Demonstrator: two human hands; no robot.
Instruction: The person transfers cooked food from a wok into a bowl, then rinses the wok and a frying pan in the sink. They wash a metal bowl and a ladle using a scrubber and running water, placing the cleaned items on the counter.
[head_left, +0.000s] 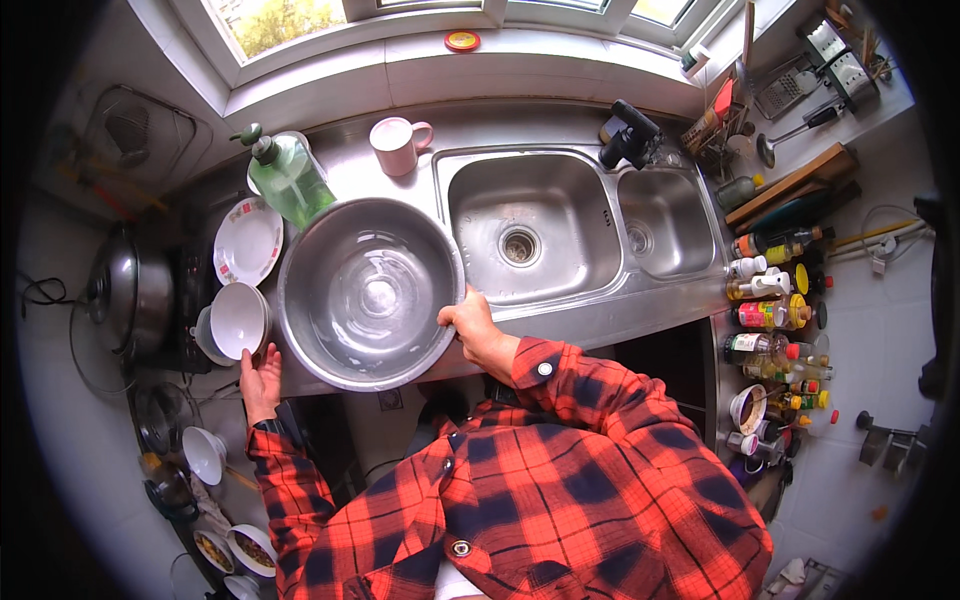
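My right hand (474, 324) grips the right rim of a wide steel basin (360, 300), which has a little water on its bottom. The basin rests on the steel counter, just left of the sink. My left hand (260, 386) is at the basin's lower left, fingers apart. Its fingertips reach the near rim of a stack of white bowls (238, 319); whether they bear any weight I cannot tell. Behind the bowls lies a white plate (248, 241) with a patterned rim. A green pump bottle (291, 180) stands beyond the basin.
The double sink (532, 225) lies to the right, its black faucet (630, 135) at the back. A pink mug (395, 146) stands behind it to the left. Several condiment bottles (765, 313) line the right side. A lidded pot (127, 289) and bowls of food (253, 550) are at left.
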